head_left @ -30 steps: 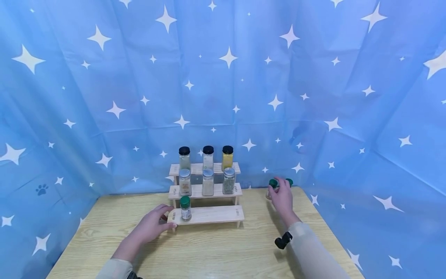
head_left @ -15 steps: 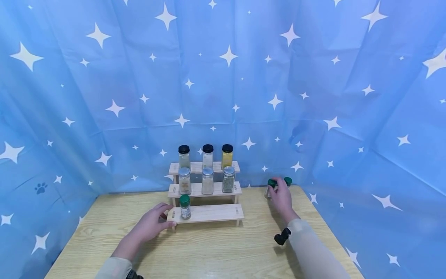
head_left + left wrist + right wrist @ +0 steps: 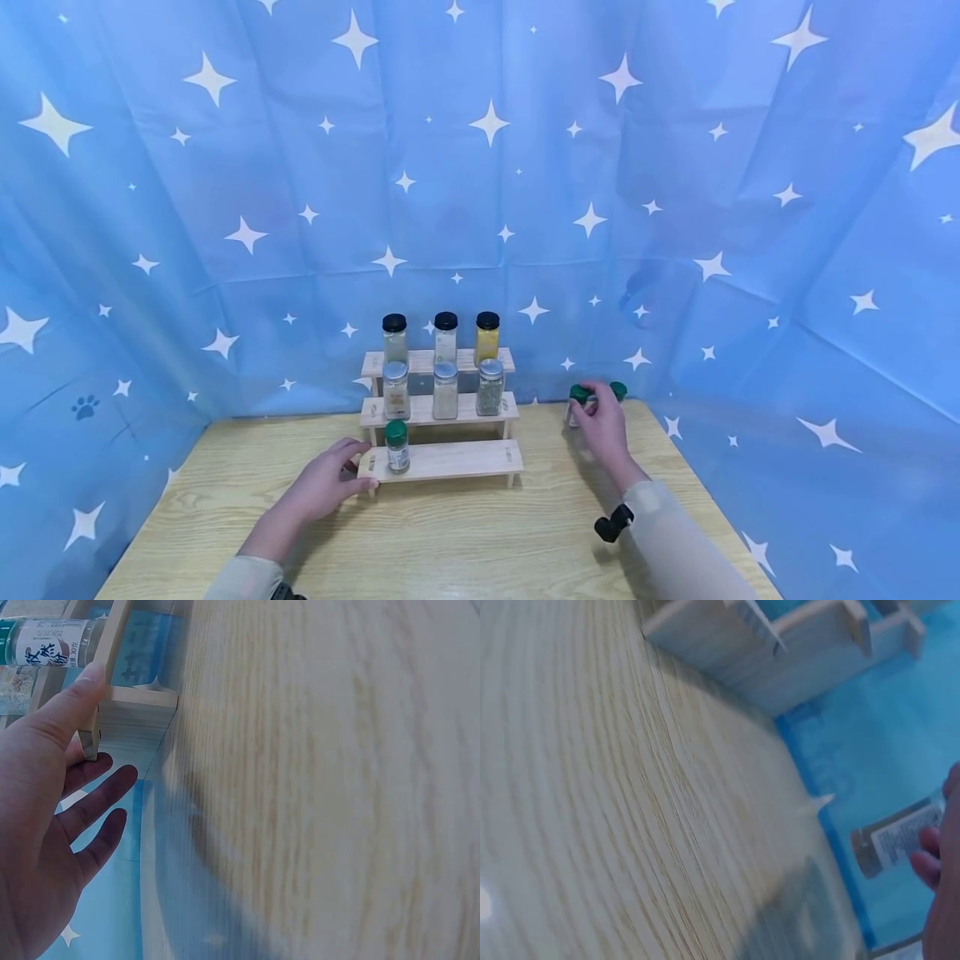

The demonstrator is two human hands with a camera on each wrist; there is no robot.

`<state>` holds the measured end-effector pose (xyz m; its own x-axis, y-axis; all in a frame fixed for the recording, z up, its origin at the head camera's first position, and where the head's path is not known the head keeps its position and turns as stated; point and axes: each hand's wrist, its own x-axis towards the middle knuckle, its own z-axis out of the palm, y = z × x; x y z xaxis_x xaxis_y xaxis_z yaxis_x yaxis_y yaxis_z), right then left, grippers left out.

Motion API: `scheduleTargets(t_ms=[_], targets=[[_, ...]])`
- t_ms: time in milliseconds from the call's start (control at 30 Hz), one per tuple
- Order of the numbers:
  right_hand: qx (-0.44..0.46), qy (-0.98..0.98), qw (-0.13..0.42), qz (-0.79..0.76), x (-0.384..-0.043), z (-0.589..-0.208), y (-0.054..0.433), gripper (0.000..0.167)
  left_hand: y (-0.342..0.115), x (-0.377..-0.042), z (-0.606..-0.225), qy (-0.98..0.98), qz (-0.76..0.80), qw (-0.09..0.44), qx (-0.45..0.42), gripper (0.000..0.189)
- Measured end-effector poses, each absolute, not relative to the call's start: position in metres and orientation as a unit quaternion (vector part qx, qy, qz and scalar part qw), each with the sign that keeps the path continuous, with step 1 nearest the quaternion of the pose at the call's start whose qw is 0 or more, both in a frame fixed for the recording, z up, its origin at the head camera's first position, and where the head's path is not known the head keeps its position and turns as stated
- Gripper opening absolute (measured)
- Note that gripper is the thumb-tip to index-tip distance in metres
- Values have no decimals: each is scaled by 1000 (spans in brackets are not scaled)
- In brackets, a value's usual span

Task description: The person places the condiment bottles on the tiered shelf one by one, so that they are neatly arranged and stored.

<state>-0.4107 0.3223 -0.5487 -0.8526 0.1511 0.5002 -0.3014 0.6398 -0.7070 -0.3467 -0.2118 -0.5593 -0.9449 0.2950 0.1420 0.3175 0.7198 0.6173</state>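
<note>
A three-step wooden spice rack (image 3: 472, 460) stands on the table. My left hand (image 3: 321, 485) pinches the left end of its lowest step, thumb on the board and the other fingers around its end. Near that end sits a green-capped spice jar (image 3: 398, 450), its printed label showing in the left wrist view. At the back right, my right hand (image 3: 606, 429) grips another green-capped spice jar (image 3: 578, 393) by its upper part. In the right wrist view, the base of this held jar (image 3: 900, 837) shows against the blue curtain. A further green-capped jar (image 3: 618, 390) is partly hidden behind the right hand.
Three silver-capped jars (image 3: 445, 392) line the middle step. Three black-capped jars (image 3: 446, 337) stand on the top step, one with yellow contents. A blue star-patterned curtain (image 3: 480, 208) hangs behind the wooden table (image 3: 465, 542) and along its sides.
My right hand has shifted slightly left with its green-capped spice jar, away from the other jar beside it. My left hand stays on the rack. The head view has drifted a little.
</note>
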Motion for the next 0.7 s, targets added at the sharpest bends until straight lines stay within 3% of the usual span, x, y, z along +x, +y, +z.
scheduleTargets(t_ms=[433, 700], targets=[[144, -831, 341, 416, -373, -515, 285, 36, -213, -348, -561, -926, -339, 17, -165, 71], [187, -811, 334, 443, -354, -508, 263, 37, -213, -348, -561, -928, -334, 16, -166, 71]])
